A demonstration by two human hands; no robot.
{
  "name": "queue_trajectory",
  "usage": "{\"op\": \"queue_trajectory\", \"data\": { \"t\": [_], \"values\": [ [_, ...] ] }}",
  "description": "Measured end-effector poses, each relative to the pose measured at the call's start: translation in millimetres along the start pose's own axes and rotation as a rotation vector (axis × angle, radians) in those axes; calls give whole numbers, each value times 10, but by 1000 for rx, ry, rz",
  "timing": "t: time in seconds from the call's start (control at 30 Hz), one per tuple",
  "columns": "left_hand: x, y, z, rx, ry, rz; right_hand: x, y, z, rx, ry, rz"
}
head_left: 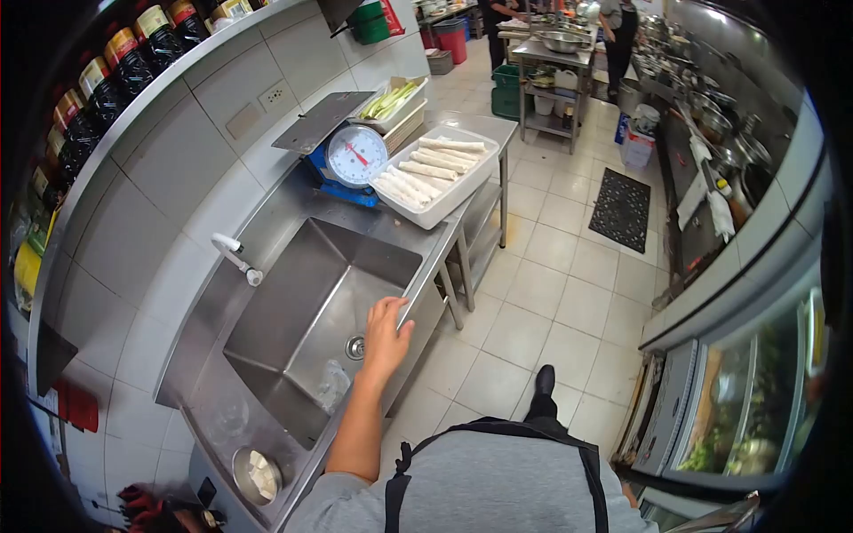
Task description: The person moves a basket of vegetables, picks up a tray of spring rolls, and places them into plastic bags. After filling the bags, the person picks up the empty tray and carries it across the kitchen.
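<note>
My left hand (388, 330) is over the front edge of the steel sink (302, 311), its fingers apart and nothing in them. Inside the sink, near the drain, lies a clear plastic bag (333, 386). Beyond the sink, a white tray (430, 219) of pale long pieces (435, 164) rests on the counter, next to a blue scale (357, 157). A metal bowl (244, 487) with white pieces stands at the near left. My right hand is hidden; only a little skin shows by my right side.
A faucet (238, 253) stands at the sink's back edge. Bottles (129, 75) line the shelf above. Tiled floor (524, 293) with a black mat (622, 210) lies to the right, beside a glass-door fridge (746, 400). Two people stand at the far end near a steel table (555, 55).
</note>
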State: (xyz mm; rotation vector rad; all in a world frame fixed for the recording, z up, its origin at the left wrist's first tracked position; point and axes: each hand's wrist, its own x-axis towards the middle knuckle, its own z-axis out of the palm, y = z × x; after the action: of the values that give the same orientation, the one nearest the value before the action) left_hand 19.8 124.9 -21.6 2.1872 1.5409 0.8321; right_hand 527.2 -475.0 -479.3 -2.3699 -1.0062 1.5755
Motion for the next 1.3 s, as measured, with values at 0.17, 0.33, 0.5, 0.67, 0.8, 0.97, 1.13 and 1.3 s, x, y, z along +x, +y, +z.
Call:
{"op": "queue_trajectory", "data": {
  "t": [0.17,0.33,0.5,0.67,0.8,0.97,1.13,1.3],
  "values": [
    [820,228,371,-179,105,-104,1321,-547,-2102,75,489,203],
    [1870,485,810,-868,108,-336,2330,-3076,-3690,-165,581,-275],
    [2769,405,1240,-1196,143,-524,2645,-6667,-4179,-43,313,-914],
    [3508,29,1516,-1257,318,-617,2128,-9438,-4106,-70,41,-1332],
    [3987,-284,1668,-1229,470,-638,2687,-10488,-3840,-74,32,-1486],
    [4316,-271,1660,-1216,415,-612,3344,-11175,-3631,-140,-122,-1167],
    [4531,-262,1798,-1011,503,-787,3656,-11537,-3503,-286,-412,-1090],
    [4766,-224,2028,-983,411,-817,3692,-11753,-3498,-302,-677,-1007]
  ]
}}
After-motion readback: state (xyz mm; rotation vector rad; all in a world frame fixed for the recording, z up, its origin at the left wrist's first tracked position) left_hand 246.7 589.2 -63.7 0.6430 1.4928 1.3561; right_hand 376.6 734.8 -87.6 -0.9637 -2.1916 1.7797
